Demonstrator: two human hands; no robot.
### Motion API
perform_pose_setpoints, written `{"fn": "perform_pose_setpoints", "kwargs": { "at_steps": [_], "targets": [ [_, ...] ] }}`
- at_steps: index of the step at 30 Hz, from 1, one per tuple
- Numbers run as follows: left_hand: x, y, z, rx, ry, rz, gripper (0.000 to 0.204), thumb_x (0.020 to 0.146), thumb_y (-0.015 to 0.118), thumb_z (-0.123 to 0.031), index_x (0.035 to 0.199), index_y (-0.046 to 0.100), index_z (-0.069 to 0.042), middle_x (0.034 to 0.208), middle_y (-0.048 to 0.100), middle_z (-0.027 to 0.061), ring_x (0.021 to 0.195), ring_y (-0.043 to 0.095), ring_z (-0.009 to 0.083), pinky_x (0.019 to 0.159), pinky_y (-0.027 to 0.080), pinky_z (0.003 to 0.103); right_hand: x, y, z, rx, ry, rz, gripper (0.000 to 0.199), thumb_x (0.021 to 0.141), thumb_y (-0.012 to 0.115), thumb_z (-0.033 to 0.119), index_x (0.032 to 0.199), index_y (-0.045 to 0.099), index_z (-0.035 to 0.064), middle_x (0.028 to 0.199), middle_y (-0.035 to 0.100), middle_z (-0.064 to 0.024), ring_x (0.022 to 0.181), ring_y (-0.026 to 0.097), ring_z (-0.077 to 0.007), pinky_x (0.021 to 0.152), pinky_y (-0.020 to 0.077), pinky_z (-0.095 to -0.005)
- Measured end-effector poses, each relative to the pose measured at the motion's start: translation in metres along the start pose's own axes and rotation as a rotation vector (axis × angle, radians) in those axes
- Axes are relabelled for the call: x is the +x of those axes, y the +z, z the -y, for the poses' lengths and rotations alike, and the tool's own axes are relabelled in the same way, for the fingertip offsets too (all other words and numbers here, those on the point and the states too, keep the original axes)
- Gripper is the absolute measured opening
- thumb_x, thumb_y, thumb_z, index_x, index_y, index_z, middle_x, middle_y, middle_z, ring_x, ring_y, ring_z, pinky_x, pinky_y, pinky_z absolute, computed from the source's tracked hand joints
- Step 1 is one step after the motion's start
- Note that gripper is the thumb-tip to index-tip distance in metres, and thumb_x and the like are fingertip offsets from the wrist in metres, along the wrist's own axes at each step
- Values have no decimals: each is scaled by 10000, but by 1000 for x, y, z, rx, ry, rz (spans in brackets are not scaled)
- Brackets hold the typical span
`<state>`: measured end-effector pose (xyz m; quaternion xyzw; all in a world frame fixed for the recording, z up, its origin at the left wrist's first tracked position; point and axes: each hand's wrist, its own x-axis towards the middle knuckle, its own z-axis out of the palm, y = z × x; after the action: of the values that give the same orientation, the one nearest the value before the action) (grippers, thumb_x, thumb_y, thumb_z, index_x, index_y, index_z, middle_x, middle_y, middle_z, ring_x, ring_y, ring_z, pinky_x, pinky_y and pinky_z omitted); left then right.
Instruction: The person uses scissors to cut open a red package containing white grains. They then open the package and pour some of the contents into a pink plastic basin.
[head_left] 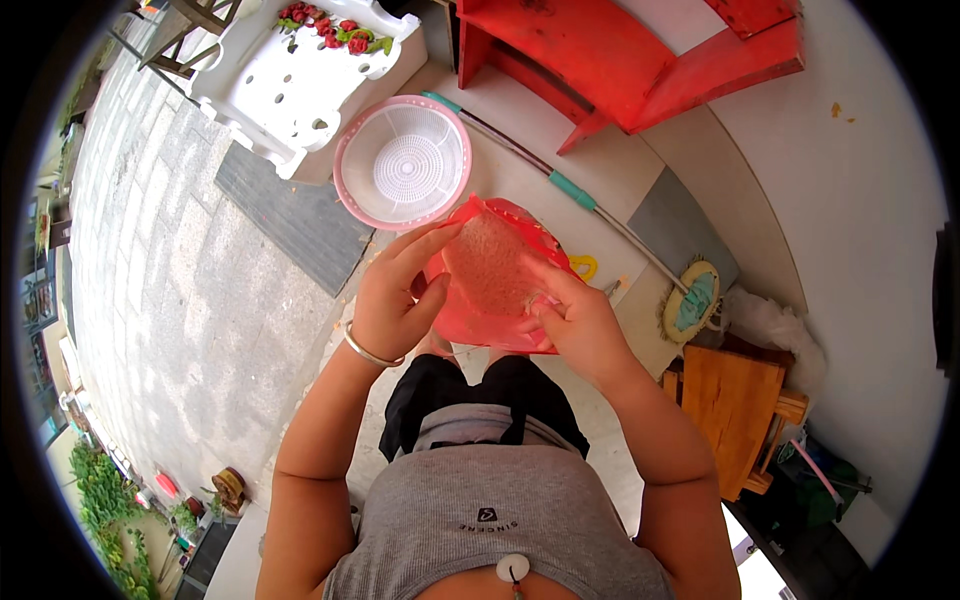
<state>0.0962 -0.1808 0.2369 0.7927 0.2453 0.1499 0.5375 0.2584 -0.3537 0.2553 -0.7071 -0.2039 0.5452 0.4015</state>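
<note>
In front of my waist is a bright red, thin-walled thing [500,338], like a basin or bag; its kind I cannot tell. Over it stands a translucent pinkish-red piece [490,262] with a grainy surface and a peaked top edge. My right hand [578,325] pinches the right side of this piece between thumb and fingers. On the other side my left hand [400,290], a pale bangle on its wrist, has its fingers stretched along the piece's upper left edge and its thumb apart. What lies inside the red thing is hidden.
Just beyond stands a pink-rimmed white strainer basket [408,165]. Behind it are a white crate-like piece [300,75] with red flowers and a red wooden stand [570,50]. A mop [600,205] lies slantwise on the right, near a wooden stool [730,410]. Something yellow [583,266] lies beside the red thing.
</note>
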Motion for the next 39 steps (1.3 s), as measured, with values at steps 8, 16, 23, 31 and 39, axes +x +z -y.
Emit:
{"fn": "perform_pose_setpoints", "kwargs": {
  "at_steps": [8,16,23,31,39],
  "targets": [
    [-2,1,-1,19,31,-5,529,733,586,79,1245,598,-57,1191,612,138,622,554,122,568,458,232,-4,3,-8,-482,-333,-270,407,909,517,60,1316,513,39,1226,600,-186,1035,640,-286,808,522,-360],
    [-2,2,2,4,45,-19,516,737,590,69,1235,600,-62,1185,608,143,606,559,153,576,472,258,-8,-11,9,557,1,61,524,865,417,-56,1387,419,-11,1432,430,-208,1106,625,-317,815,519,-308],
    [-4,7,1,161,84,-71,428,701,627,48,1112,670,-64,1214,604,171,726,594,202,655,494,291,-7,-19,7,981,38,257,651,787,409,-50,1431,314,-51,1453,387,-249,1048,651,-290,730,513,-292],
    [-3,20,-18,446,585,-318,387,551,793,-129,928,710,-126,929,599,33,861,527,237,709,449,362,-8,-12,9,1214,84,346,709,741,415,-34,1435,278,-74,1453,375,-260,755,640,-223,596,486,-250],
    [-4,29,-24,265,662,-280,309,590,802,-158,885,715,-120,851,598,-3,828,512,222,676,417,348,-19,5,13,1101,125,428,707,750,461,10,1431,289,-72,1334,468,-275,757,655,-237,571,505,-258]
  ]
}}
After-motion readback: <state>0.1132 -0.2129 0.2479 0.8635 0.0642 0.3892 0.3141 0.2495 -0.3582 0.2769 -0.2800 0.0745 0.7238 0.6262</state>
